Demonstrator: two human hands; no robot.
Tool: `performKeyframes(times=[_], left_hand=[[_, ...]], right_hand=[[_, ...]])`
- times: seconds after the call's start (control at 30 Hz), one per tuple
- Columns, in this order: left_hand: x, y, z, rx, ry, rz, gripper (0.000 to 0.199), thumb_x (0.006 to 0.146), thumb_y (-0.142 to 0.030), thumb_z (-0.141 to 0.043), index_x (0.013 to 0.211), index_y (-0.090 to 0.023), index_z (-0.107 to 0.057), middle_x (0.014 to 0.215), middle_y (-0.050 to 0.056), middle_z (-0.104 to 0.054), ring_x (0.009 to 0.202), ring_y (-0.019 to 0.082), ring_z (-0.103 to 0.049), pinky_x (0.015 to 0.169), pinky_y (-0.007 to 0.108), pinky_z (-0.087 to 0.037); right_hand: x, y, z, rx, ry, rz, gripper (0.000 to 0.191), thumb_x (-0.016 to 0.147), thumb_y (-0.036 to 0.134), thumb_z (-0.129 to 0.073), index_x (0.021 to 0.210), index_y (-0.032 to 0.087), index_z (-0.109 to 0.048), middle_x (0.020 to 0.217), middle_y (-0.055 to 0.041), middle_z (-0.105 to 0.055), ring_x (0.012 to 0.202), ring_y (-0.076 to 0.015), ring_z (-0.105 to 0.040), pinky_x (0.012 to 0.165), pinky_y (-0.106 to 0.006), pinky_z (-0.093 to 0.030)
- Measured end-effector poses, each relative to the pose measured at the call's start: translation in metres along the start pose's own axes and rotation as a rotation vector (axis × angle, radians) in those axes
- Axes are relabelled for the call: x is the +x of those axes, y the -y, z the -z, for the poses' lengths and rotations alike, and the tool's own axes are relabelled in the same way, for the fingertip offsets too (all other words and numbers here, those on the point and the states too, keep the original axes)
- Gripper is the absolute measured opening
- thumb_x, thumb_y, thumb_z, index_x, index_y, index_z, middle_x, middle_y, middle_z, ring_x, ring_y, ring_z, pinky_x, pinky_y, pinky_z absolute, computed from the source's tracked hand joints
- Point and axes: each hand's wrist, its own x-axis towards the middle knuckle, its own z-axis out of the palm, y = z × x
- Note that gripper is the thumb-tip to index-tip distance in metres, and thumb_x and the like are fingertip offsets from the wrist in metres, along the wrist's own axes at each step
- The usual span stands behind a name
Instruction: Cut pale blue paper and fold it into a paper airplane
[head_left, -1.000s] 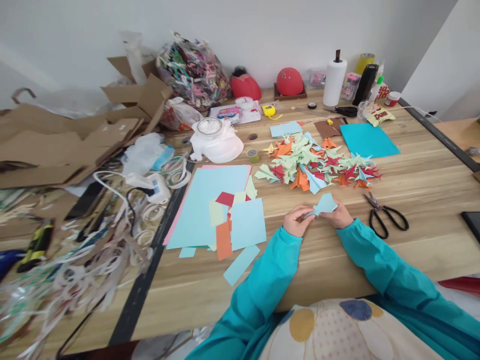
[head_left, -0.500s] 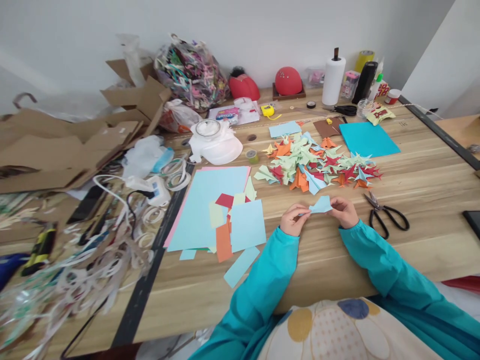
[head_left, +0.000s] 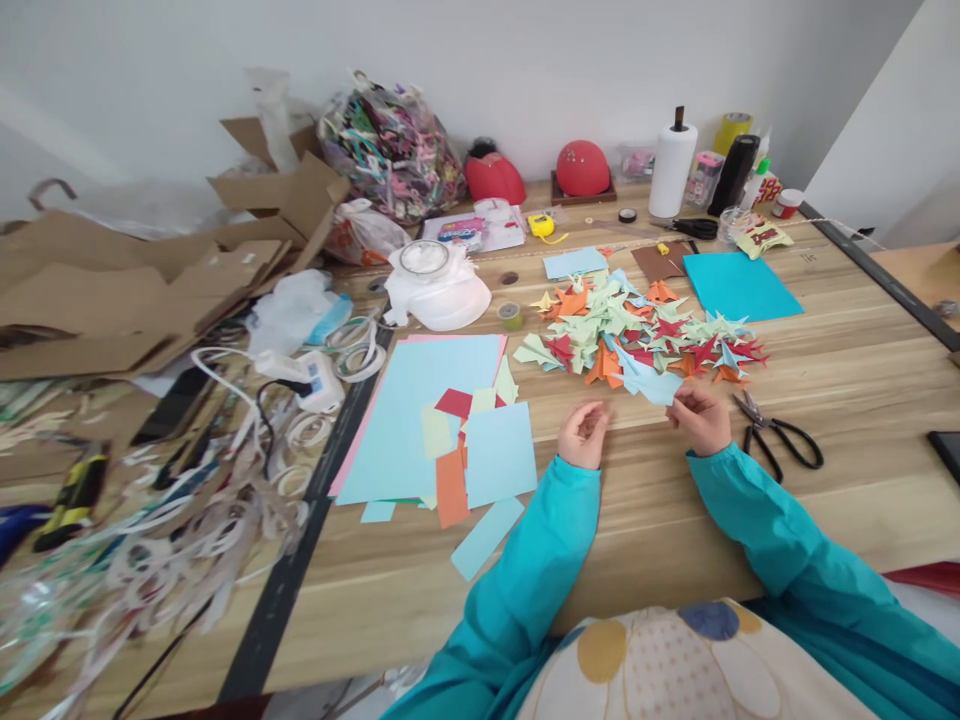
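Observation:
My right hand pinches the edge of a light blue folded paper at the front of a pile of folded paper pieces in green, orange, red and blue. To the left, my left hand is just above the table, its fingers curled and the thumb a little apart, with nothing in it. Left of it lies a light blue square sheet, overlapping orange, red and pale green scraps and a large light blue sheet.
Black-handled scissors lie right of my right hand. A bright blue sheet, white bottle and yellow tape measure stand or lie farther back. Tangled ribbons and cardboard cover the left side.
My left hand has let go of the light blue folded paper. My right hand has carried it slightly forward to the front edge of the pile.

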Motion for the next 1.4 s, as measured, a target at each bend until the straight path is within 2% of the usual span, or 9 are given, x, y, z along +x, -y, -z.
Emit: performKeyframes(times=[0.23,0.43,0.63,0.8,1.0,1.07,1.17,1.27,1.4], left_hand=[[0.0,-0.004,-0.002,0.105,0.04,-0.131,0.011,0.071,-0.025,-0.061,0.074,-0.015,-0.065,0.082,0.006,-0.057,0.073,0.013,-0.057,0.06,0.024,-0.048],[0.001,-0.002,-0.001,0.144,0.055,-0.16,0.009,0.072,-0.023,-0.06,0.073,-0.015,-0.065,0.08,0.006,-0.057,0.072,0.013,-0.056,0.058,0.022,-0.047],[0.0,-0.005,-0.002,0.163,0.066,-0.17,0.009,0.073,-0.024,-0.059,0.073,-0.016,-0.065,0.079,0.006,-0.058,0.072,0.013,-0.056,0.059,0.022,-0.047],[-0.003,-0.006,-0.002,0.205,0.091,-0.194,0.01,0.074,-0.024,-0.058,0.075,-0.016,-0.064,0.08,0.006,-0.057,0.072,0.013,-0.056,0.058,0.022,-0.047],[-0.006,-0.014,-0.001,0.462,0.135,-0.285,0.014,0.077,-0.023,-0.052,0.078,-0.016,-0.064,0.082,0.006,-0.058,0.066,0.011,-0.055,0.059,0.024,-0.047],[-0.002,-0.028,0.008,0.673,0.183,-0.221,0.016,0.076,-0.023,-0.051,0.082,-0.015,-0.064,0.086,0.008,-0.057,0.066,0.013,-0.056,0.061,0.026,-0.048],[0.007,-0.056,0.032,1.171,0.338,-0.026,0.023,0.07,-0.031,-0.058,0.085,-0.015,-0.064,0.087,0.011,-0.057,0.079,0.022,-0.057,0.075,0.035,-0.046],[0.013,-0.074,0.055,1.566,0.284,0.188,0.041,0.07,-0.042,-0.054,0.094,-0.01,-0.061,0.098,0.019,-0.053,0.092,0.033,-0.053,0.074,0.041,-0.043],[0.012,-0.072,0.066,1.7,0.28,0.358,0.043,0.073,-0.036,-0.049,0.104,-0.007,-0.055,0.103,0.022,-0.052,0.096,0.033,-0.052,0.075,0.039,-0.042]], right_hand=[[0.046,0.023,-0.038,-0.065,-0.124,-0.006,0.012,0.06,0.022,-0.064,0.063,0.016,-0.054,0.047,0.0027,-0.059,0.038,-0.0084,-0.052,0.038,-0.02,-0.043],[0.061,0.031,-0.059,-0.093,-0.026,-0.287,0.023,0.058,0.02,-0.068,0.076,0.015,-0.055,0.05,0.0013,-0.06,0.041,-0.0126,-0.057,0.04,-0.023,-0.048],[0.022,0.013,-0.02,-0.302,0.127,-0.12,0.029,0.066,0.043,-0.064,0.062,0.016,-0.055,0.045,0.0011,-0.055,0.035,-0.0086,-0.046,0.034,-0.021,-0.036],[0.0,-0.02,0.022,-0.59,0.034,0.154,0.036,0.073,0.044,-0.055,0.05,0.017,-0.048,0.041,0.0038,-0.041,0.04,-0.0072,-0.035,0.04,-0.022,-0.029],[-0.001,-0.034,0.025,-0.758,0.197,0.257,0.035,0.076,0.037,-0.05,0.049,0.017,-0.042,0.044,0.0048,-0.035,0.044,-0.007,-0.032,0.044,-0.021,-0.028],[0.0,-0.033,0.023,-0.77,0.203,0.269,0.035,0.077,0.037,-0.049,0.049,0.017,-0.043,0.044,0.0047,-0.035,0.044,-0.0072,-0.032,0.045,-0.021,-0.028],[0.001,-0.032,0.023,-0.779,0.205,0.281,0.035,0.077,0.038,-0.048,0.05,0.018,-0.043,0.044,0.0043,-0.037,0.044,-0.0075,-0.034,0.046,-0.021,-0.029],[0.0,-0.033,0.023,-0.829,0.225,0.31,0.035,0.078,0.039,-0.046,0.05,0.018,-0.044,0.044,0.0035,-0.04,0.043,-0.0079,-0.034,0.046,-0.021,-0.029],[-0.002,-0.034,0.022,-0.894,0.267,0.355,0.036,0.079,0.039,-0.044,0.049,0.018,-0.044,0.044,0.0022,-0.043,0.043,-0.0084,-0.035,0.047,-0.021,-0.029]])
